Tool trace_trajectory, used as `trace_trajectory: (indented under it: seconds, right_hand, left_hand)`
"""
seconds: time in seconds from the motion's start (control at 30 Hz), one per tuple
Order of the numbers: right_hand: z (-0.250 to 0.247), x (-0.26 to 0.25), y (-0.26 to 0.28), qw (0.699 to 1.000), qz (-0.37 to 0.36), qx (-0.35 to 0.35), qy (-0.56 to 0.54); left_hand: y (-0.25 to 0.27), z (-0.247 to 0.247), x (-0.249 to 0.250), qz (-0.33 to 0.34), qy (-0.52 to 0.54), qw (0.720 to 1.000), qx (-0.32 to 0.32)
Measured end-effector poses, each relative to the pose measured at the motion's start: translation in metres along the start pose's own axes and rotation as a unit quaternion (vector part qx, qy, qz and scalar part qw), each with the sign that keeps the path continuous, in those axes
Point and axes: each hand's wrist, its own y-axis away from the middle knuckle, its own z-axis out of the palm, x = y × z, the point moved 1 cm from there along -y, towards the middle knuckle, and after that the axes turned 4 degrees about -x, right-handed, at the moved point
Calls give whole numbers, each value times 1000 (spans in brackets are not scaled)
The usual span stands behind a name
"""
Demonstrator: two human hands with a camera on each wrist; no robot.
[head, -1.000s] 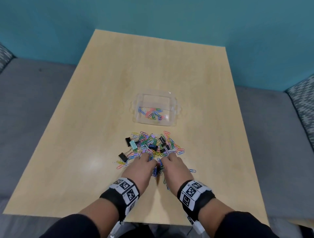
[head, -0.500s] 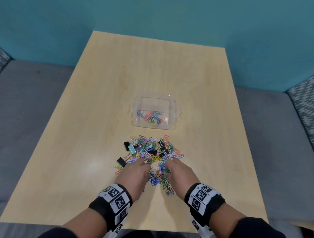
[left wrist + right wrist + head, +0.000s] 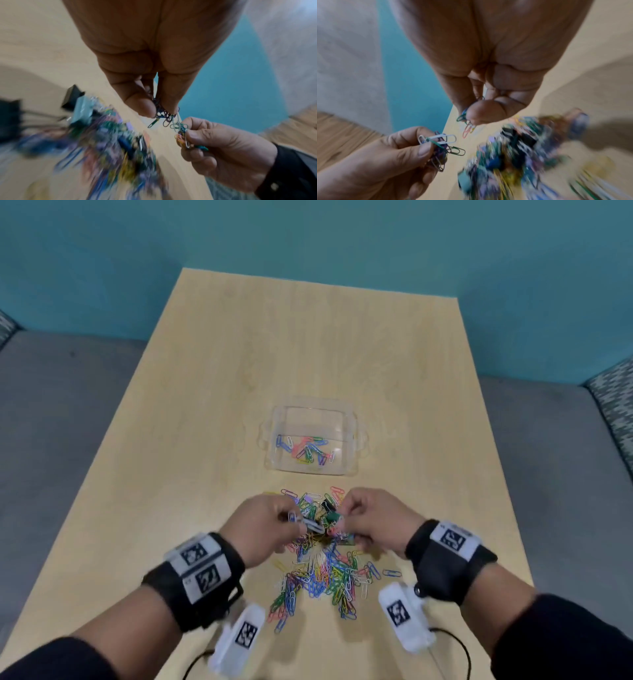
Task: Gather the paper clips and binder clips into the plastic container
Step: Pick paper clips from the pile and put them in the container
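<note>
While loose clips [image 3: 318, 573] litter the surface [image 3: 205, 405] at lower centre, left hand [image 3: 263, 529] and right hand [image 3: 373, 522] each pinch paper clips.

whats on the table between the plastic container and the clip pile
Bare tabletop separates the plastic container from the clip pile; the head view shows it.

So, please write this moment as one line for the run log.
left hand: pinches paper clips | right hand: pinches paper clips | plastic container: few clips inside

Dark sleeves [image 3: 78, 655], black wristbands [image 3: 197, 577] w/ white fiducial-tag blocks, white tagged cam pods [image 3: 406, 616] under wrists, black cables.
</note>
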Motion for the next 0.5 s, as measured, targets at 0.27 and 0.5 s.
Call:
trace_trajectory:
  seconds: [0.27,0.5]
  right_hand:
    - [-42,-63,-67,989,-32,141,30]
    - [-38,-76,-65,977,-58,183,88]
  left_hand:
    - [-77,-60,38,9,-12,991,135]
    - [-83,-54,39,27,-13,989,147]
